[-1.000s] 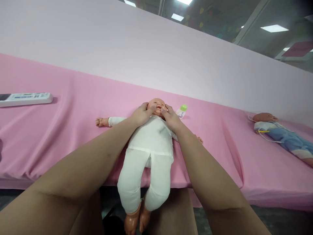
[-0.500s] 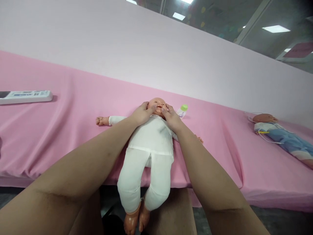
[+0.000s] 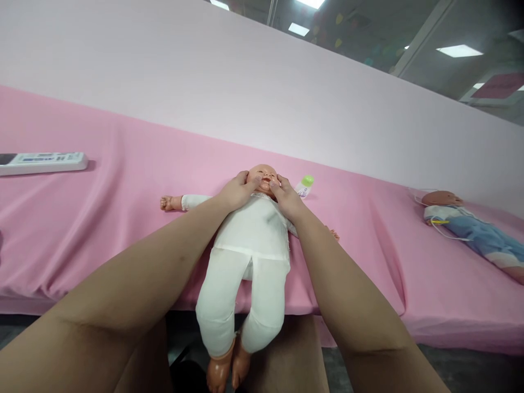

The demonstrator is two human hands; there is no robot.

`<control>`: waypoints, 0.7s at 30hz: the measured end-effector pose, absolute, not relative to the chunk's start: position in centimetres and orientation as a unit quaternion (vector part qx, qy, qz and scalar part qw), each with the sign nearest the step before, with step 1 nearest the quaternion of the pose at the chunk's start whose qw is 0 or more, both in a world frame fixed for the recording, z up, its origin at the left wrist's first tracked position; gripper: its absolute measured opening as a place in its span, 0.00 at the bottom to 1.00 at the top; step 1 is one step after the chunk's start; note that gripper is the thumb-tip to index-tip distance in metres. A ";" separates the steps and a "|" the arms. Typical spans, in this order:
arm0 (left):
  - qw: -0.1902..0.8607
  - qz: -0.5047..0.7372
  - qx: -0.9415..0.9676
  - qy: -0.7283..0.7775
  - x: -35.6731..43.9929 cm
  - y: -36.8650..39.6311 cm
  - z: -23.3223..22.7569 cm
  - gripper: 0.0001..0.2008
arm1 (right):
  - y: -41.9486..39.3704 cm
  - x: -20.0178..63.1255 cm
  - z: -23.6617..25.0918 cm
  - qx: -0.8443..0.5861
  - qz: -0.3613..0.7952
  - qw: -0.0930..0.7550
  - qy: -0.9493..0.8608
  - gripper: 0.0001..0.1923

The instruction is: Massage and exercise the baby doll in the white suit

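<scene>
Left hand and right hand: arms outstretched, fingers loosely curled, cupping the cheeks of the doll from either side, thumbs on its face. Doll in white suit: supine on the pink table, long axis head at 12 o'clock, feet at 6 overhanging the edge. Green-capped bottle lies at 2 o'clock, just beside the head.

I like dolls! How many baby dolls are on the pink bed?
2. One doll in white lies in the middle, with the left hand and right hand on its head. One doll in blue lies far right, partly cut off.
</scene>
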State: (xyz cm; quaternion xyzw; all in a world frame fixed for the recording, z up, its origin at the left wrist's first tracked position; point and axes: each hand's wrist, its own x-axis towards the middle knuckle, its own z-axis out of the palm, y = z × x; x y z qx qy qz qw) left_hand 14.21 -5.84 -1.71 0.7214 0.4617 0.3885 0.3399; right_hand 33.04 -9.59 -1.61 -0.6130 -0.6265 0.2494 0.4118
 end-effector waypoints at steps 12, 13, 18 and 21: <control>0.342 0.389 0.717 0.467 14.3 -6.5 -1.2 0.32 | -9.7 32.9 -1.5 -0.608 0.259 0.418 -0.623 0.40; 0.343 0.389 0.716 0.467 14.3 -6.5 -1.3 0.32 | -9.7 32.9 -1.6 -0.606 0.260 0.419 -0.624 0.40; 0.344 0.391 0.716 0.465 14.2 -6.3 -1.4 0.33 | -9.7 33.0 -1.6 -0.604 0.266 0.422 -0.621 0.39; 0.345 0.389 0.716 0.466 14.3 -6.3 -1.4 0.32 | -9.7 33.0 -1.6 -0.606 0.262 0.420 -0.622 0.40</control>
